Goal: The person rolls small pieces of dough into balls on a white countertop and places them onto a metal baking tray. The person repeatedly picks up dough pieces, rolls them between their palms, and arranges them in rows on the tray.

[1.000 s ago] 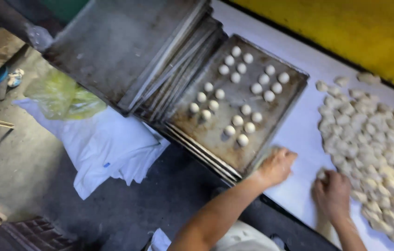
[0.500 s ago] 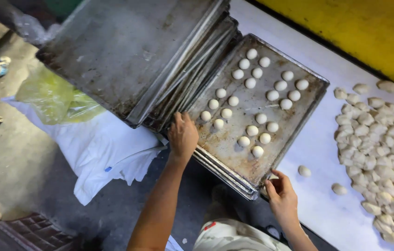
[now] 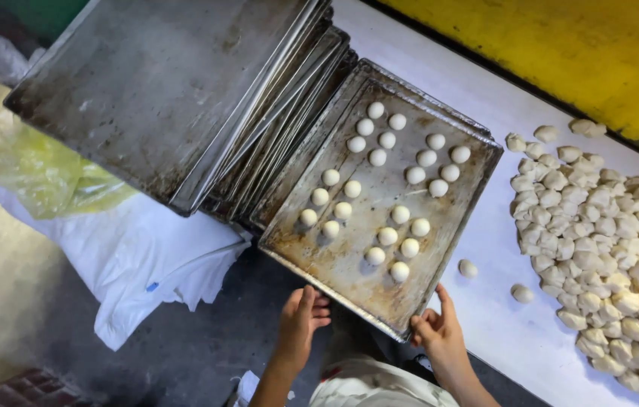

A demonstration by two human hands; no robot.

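At far left a crumpled yellow-green plastic bag (image 3: pixel 48 177) lies on a white cloth sack (image 3: pixel 146 264) spread over the grey concrete floor (image 3: pixel 10 301); no label shows on either. Beside them leans a stack of worn, dark-stained metal baking trays (image 3: pixel 176 98). Against that stack sits the battered rectangular metal tray (image 3: pixel 334 260) carrying rows of small round white dough balls (image 3: pixel 387 236). The left hand (image 3: pixel 300 320) is at the tray's near edge, fingers loosely curled; whether they clasp the rim cannot be told. The right hand (image 3: pixel 436 332) pinches the tray's near right corner, thumb on top. Two loose dough balls (image 3: pixel 468 267) lie just beside the tray on the white worktop (image 3: pixel 485 98), and a large heap of rough-cut white dough pieces (image 3: pixel 606 234) fills its right end under a yellow wall (image 3: pixel 560 45). Half a second ago the left hand lay flat on the tray's left side; it has since dropped to the near edge, and the right hand has risen to the corner.
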